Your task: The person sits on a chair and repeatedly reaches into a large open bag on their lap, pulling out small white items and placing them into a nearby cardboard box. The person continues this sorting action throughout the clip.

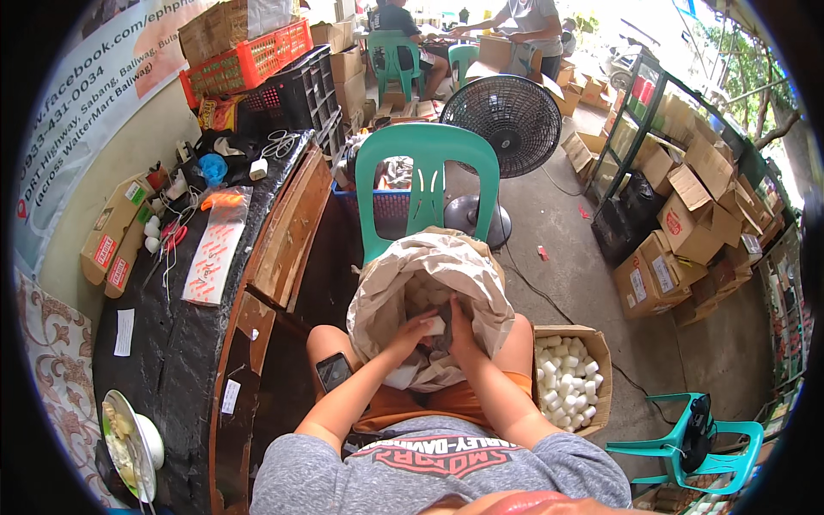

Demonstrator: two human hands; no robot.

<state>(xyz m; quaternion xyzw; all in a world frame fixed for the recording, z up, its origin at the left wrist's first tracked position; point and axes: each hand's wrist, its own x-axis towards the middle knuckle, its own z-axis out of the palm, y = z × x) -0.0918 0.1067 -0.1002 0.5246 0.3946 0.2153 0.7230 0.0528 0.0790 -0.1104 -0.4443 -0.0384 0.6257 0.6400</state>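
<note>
A large beige sack point(378, 296) stands open between my knees, leaning against a green plastic chair point(384, 184). Small whitish rounded pieces point(422, 293) lie in its shadowed inside. My left hand point(414, 335) is in the mouth of the sack, its fingers closed on a small white cylinder-like piece point(437, 326). Close beside it, my right hand point(462, 328) reaches into the sack with fingers stretched out; part of them is hard to make out in the shade. A cardboard box point(605, 369) full of similar white pieces stands by my right leg. Their material cannot be told.
A phone point(333, 371) rests on my left thigh. The black-covered table point(163, 360) on the left bears a bowl point(150, 442) and cables. Ahead stands a black fan point(502, 124). Cardboard boxes point(652, 275) and a small green chair point(730, 446) are on the right. Two people are farther back.
</note>
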